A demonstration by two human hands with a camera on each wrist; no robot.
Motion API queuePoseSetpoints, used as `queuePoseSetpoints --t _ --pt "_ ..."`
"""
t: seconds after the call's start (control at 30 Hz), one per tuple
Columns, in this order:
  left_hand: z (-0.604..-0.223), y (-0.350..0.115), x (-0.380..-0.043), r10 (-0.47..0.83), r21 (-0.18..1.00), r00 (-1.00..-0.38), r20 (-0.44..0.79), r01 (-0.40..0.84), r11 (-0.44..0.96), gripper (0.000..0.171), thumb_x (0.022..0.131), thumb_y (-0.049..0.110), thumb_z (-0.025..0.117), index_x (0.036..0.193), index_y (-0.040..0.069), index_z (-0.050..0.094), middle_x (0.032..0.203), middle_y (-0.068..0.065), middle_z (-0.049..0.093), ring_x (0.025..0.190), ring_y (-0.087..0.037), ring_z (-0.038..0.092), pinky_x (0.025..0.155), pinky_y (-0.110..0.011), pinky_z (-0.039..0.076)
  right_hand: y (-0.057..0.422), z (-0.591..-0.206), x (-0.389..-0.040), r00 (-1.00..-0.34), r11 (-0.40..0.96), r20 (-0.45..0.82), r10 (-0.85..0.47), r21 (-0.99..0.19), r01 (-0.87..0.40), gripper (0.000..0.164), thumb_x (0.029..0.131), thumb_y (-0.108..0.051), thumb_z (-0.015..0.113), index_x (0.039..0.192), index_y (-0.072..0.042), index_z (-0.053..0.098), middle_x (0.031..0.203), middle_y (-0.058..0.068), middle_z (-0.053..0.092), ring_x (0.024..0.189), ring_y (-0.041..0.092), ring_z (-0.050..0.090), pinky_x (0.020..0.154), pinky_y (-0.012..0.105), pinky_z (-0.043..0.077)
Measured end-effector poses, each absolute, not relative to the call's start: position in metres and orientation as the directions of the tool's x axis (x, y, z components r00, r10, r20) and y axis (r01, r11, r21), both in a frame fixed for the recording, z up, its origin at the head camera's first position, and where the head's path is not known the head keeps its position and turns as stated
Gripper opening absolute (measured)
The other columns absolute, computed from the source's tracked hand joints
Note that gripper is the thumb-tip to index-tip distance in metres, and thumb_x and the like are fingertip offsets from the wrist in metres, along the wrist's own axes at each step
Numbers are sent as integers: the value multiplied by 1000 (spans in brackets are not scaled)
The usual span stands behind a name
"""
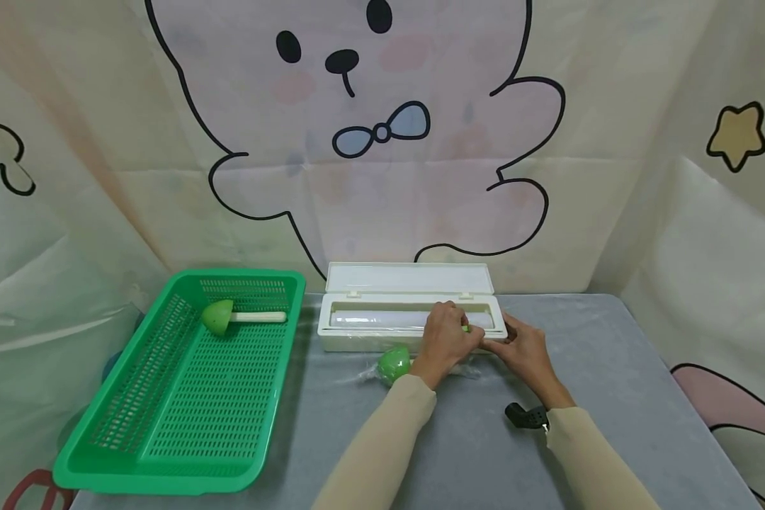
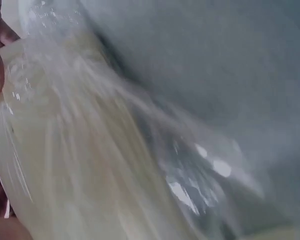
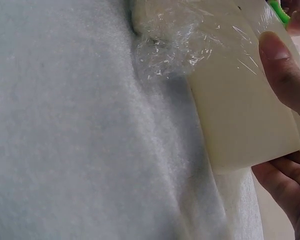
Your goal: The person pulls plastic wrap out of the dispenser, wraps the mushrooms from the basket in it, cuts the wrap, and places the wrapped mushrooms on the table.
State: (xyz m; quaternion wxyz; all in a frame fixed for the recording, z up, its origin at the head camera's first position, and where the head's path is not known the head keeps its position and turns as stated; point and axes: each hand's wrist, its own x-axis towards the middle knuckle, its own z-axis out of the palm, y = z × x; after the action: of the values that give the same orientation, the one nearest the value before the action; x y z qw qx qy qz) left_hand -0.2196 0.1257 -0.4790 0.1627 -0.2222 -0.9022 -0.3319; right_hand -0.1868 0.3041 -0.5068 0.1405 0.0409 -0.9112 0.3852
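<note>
A white cling film dispenser box [image 1: 357, 343] stands at the back of the table, lid [image 1: 411, 278] raised, with a roll of film [image 1: 382, 319] inside. My left hand [image 1: 448, 338] is over the box's front edge toward its right end, fingers curled on a small green slide cutter [image 1: 465, 328]. My right hand [image 1: 528, 354] grips the right end, thumb on the front face [image 3: 250, 110] and fingers beneath. Clear film [image 2: 90, 130] hangs down the front. Before the box lies a green-headed, white-handled tool [image 1: 394, 365] wrapped in film, partly hidden by my left wrist.
To the left stands a green perforated basket [image 1: 268, 432]. Inside it lies another tool with a green domed head [image 1: 217, 317] and a white handle. A grey cloth [image 1: 484, 460] covers the table. A printed curtain [image 1: 612, 212] hangs behind.
</note>
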Motion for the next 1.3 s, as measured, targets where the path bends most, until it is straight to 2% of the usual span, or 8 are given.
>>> queuePoseSetpoints --t 0.1,0.4,0.6,0.7,0.9,1.03,1.2,1.3 --pt "-478 122 -220 314 518 -830 460 539 665 12 74 20 73 69 9 75 74 2 62 76 -17 59 68 -22 47 305 -507 -187 -956 693 293 36 -697 -187 74 77 -17 91 139 5 58 117 29 68 89 34 73 61 16 51" --pt "-475 113 -220 374 512 -825 424 559 652 10 78 13 69 72 9 76 77 0 63 79 -19 59 71 -23 47 303 -508 -187 -954 681 299 30 -704 -199 79 75 -19 92 141 5 56 121 28 66 92 35 73 64 12 50" --pt "-476 95 -217 400 486 -807 435 584 650 15 91 24 74 90 10 80 91 -1 68 89 -19 60 80 -25 51 306 -507 -185 -945 715 327 26 -667 -211 85 73 -25 93 143 4 53 121 27 67 92 35 73 66 14 51" --pt "-474 87 -216 443 473 -777 449 626 620 18 92 28 78 91 10 81 93 -1 69 91 -19 60 82 -25 50 309 -507 -185 -935 735 353 33 -642 -217 84 72 -25 94 142 3 56 119 25 68 89 34 74 67 13 49" --pt "-471 76 -218 519 416 -758 395 651 635 18 94 28 74 93 11 82 95 -1 69 89 -18 59 81 -24 49 308 -510 -186 -931 720 364 19 -651 -240 81 71 -23 95 139 2 59 116 24 70 86 33 74 67 6 45" --pt "-470 69 -219 520 427 -764 382 645 633 18 94 26 73 93 10 81 94 -1 69 88 -19 59 81 -25 49 305 -511 -187 -936 721 351 18 -653 -231 81 72 -25 94 140 2 58 115 25 70 87 33 74 67 15 51" --pt "-468 62 -220 522 423 -761 385 648 633 17 93 26 74 93 11 82 95 -1 69 89 -19 59 82 -25 49 304 -509 -187 -934 733 357 22 -641 -227 82 71 -23 94 139 4 58 115 26 70 89 34 74 68 34 57" --pt "-467 57 -220 520 415 -761 387 648 639 16 92 26 75 92 11 82 94 0 69 88 -19 59 80 -24 49 303 -510 -186 -934 735 355 23 -640 -225 82 71 -24 94 140 3 58 114 26 70 90 35 74 69 36 58"
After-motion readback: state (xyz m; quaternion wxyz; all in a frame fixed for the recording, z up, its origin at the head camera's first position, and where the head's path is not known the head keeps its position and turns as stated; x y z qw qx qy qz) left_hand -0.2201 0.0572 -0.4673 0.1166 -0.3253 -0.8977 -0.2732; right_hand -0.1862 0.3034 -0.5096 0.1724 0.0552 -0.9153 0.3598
